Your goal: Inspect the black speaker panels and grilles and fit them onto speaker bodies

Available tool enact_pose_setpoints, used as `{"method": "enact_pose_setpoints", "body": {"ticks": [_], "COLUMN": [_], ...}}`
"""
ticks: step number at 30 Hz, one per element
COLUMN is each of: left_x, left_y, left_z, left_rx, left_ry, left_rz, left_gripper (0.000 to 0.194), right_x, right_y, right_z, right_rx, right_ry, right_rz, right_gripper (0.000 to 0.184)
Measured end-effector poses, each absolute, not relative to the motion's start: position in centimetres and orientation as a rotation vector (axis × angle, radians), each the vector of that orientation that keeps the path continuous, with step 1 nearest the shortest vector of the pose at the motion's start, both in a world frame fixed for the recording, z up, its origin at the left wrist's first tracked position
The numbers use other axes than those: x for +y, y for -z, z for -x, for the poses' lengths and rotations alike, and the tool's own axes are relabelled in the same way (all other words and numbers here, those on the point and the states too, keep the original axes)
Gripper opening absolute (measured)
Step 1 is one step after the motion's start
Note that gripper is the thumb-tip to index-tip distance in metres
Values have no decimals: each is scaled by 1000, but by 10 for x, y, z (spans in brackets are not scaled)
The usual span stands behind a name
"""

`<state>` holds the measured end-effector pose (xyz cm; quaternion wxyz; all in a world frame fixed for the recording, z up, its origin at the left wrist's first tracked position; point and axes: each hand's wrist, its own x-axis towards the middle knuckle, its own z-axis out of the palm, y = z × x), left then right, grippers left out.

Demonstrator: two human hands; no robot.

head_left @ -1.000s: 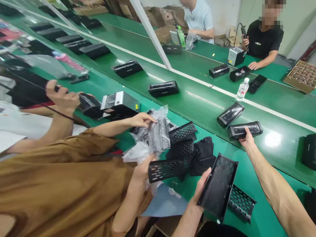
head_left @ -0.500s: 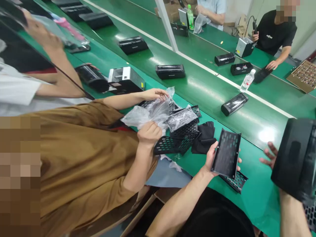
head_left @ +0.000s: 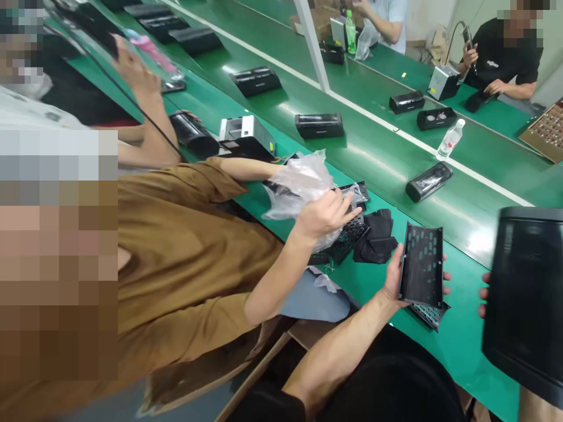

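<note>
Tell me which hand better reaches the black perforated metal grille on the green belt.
Left, likely: the left hand holds a black slotted panel right above the grille; the right hand grips a large black casing raised higher.

Black casing in my right hand: cut off by the frame's right edge, palm hidden behind it. Left of my grip, a plastic bag hides whatever it wraps.

A black perforated metal panel, a shallow channel with oblong slots, sits tilted at lower right of centre, gripped by the left hand. At the far right edge is a larger smooth black housing, upright, its side against the fingers of the right hand.
</note>
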<state>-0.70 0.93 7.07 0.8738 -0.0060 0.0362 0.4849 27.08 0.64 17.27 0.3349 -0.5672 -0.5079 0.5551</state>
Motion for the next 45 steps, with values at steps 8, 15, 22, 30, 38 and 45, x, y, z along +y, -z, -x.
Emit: {"method": "enact_pose_setpoints", "body": {"ticks": [8, 15, 22, 30, 38, 45], "left_x": [18, 35, 43, 50, 72, 76], "left_y": [-82, -115, -121, -105, -132, -132], "left_z": [-27, -39, -37, -50, -38, -36], "left_rx": [178, 151, 139, 207, 313, 370], "left_ry": [-1232, -1410, -1524, -1461, -1663, -1610], "left_rz": [-15, -120, -164, -137, -41, -99], "left_gripper": [80, 87, 79, 78, 98, 84], "right_x": [44, 58, 56, 72, 35, 31], "right_y": [-222, -231, -228, -235, -180, -165], "right_z": [-198, -176, -173, -179, -206, -174], "right_rx": [-1691, -2031, -2138, -2182, -1828, -1567], "right_ry": [-1238, -865, -831, -1010, -724, -453], "right_rz": [1665, 1777, 1794, 1828, 1534, 1465], "right_gripper": [106, 112, 118, 120, 130, 102]}}
